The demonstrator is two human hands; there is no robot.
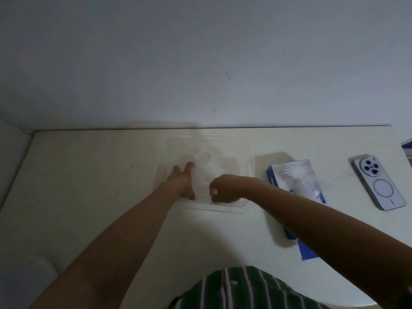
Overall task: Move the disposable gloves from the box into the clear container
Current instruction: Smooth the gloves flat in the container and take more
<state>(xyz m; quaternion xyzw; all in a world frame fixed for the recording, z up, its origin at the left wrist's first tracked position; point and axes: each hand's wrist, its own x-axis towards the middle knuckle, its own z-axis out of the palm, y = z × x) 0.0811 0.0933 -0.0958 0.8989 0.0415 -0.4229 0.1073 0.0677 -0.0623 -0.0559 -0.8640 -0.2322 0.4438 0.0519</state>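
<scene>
A clear container (225,208) sits in the middle of the table, holding thin see-through disposable gloves (214,163). My left hand (184,180) lies inside it with straight fingers pressing on the gloves. To its right, my right hand (223,189) is curled at the container's near edge; whether it pinches a glove is hard to tell. The blue and white glove box (294,172) lies to the right of the container, a crumpled glove (306,186) sticking out of its opening. My right forearm crosses over the box.
A phone (379,182) lies face down at the right of the table. A blue item (406,148) shows at the right edge. The wall runs along the table's far edge. A striped shirt is at the bottom.
</scene>
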